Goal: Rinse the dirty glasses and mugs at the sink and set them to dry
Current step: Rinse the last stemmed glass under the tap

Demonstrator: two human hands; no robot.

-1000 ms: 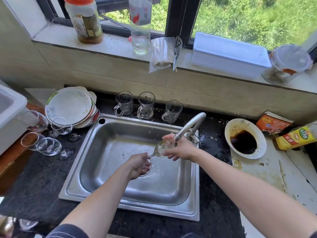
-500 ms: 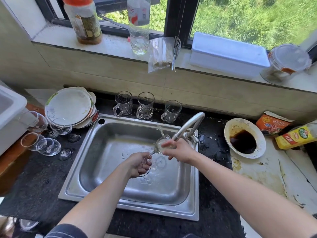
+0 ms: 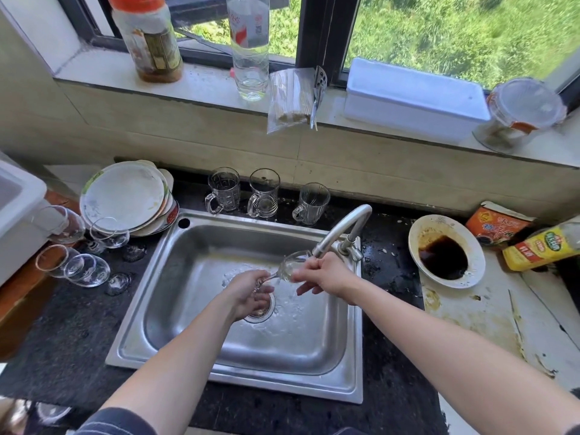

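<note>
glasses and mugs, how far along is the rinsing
Possibly done: four stemmed glasses lie left of the sink, though whether rinsed is unclear. In hand: a wine glass under the tap, left hand at its stem, right hand on the bowl. Left: three mugs behind the sink.

Silver steel sink (image 3: 345,384) in a black speckled counter (image 3: 62,346); at three o'clock, a white bowl (image 3: 474,271) holding dark brown liquid.
</note>
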